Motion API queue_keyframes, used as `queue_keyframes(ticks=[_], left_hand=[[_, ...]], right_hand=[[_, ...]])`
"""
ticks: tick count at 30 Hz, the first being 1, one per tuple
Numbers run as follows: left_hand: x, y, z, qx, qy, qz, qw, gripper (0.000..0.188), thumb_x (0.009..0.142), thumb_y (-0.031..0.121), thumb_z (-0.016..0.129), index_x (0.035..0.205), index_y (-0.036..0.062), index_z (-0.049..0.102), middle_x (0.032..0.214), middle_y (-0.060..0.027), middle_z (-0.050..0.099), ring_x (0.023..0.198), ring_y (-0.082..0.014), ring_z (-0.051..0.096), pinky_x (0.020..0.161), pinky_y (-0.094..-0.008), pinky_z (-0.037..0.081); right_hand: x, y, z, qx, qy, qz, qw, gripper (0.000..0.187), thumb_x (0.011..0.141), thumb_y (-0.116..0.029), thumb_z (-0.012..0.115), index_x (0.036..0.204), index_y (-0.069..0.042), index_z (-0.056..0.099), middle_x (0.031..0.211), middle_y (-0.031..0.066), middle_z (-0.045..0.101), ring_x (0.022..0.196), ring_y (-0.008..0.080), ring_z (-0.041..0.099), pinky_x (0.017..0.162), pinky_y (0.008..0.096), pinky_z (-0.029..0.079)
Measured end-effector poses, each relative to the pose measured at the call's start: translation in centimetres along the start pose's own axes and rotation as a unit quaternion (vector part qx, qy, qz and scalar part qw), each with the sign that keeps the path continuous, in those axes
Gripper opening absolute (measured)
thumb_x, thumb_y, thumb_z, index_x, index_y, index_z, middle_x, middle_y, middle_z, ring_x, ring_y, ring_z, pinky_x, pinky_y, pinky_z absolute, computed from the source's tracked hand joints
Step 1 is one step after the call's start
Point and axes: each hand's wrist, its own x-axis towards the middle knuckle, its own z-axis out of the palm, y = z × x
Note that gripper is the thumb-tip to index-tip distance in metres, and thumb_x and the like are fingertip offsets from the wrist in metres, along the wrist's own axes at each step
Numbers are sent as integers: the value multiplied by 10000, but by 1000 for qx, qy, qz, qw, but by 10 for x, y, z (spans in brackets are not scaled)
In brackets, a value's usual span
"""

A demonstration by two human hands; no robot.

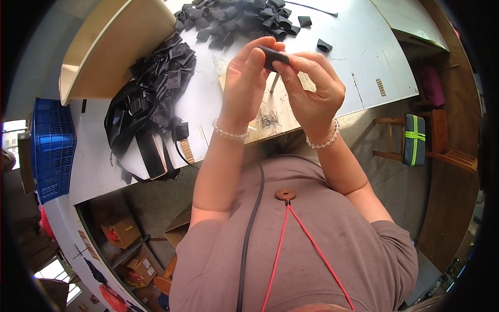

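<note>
Between my two hands, above the table's front part, is a small black fabric piece (274, 56), folded or tube-like. My left hand (248, 78) pinches its left end between thumb and fingers. At its right end, the thumb and fingertips of my right hand (314, 86) are closed on it. Just below the piece, a thin upright metal rod (274, 83) rises from a wooden board (283, 101) set at the table edge. Black thread scraps (269, 120) lie on that board. Similar black fabric pieces (234, 21) form a loose pile beyond my hands.
A heap of black straps and fabric (156, 99) lies left on the white table (364, 67). Behind it stands a curved beige panel (117, 47). A blue crate (53, 148) is at far left. Right of the table are a wooden stool (390, 138) and cardboard boxes (120, 231) sit below left.
</note>
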Motion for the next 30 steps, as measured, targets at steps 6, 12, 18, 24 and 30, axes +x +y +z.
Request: queue_keyframes(ticks=[6,12,18,24,30], left_hand=[[-1,3,-3,140,-54,9,989,222,903,206,580,1013,21,634,989,-70,641,922,-144,582,841,-280,452],[-3,-6,-1,-36,-35,-35,998,239,900,229,579,1049,48,627,1010,-44,633,918,-124,568,825,-258,435],[-5,-8,-3,-40,-22,-35,998,240,902,234,577,1053,53,624,1011,-37,628,914,-118,562,809,-251,426],[-4,-7,1,6,-31,-43,999,251,900,223,582,1039,16,617,1008,-72,622,947,-147,565,848,-266,440],[-2,-4,-3,78,-45,-15,996,268,900,201,584,1052,-19,607,1017,-90,621,958,-146,565,864,-263,443]], right_hand=[[0,-3,-1,6,-4,13,1000,159,714,8,731,863,-6,677,792,70,631,615,107,589,525,213,479],[13,-13,1,-5,-9,22,1000,110,734,12,725,829,12,670,784,71,640,657,116,586,561,216,475],[7,-6,3,-5,5,1,1000,150,704,-1,739,838,-6,671,759,66,620,603,115,588,521,215,477],[-4,5,-1,-6,13,-23,1000,163,699,7,740,840,-5,661,774,77,632,640,139,604,538,225,489],[-4,7,-2,11,-8,0,1000,182,690,7,745,853,-13,666,770,78,632,644,139,602,551,228,492]])
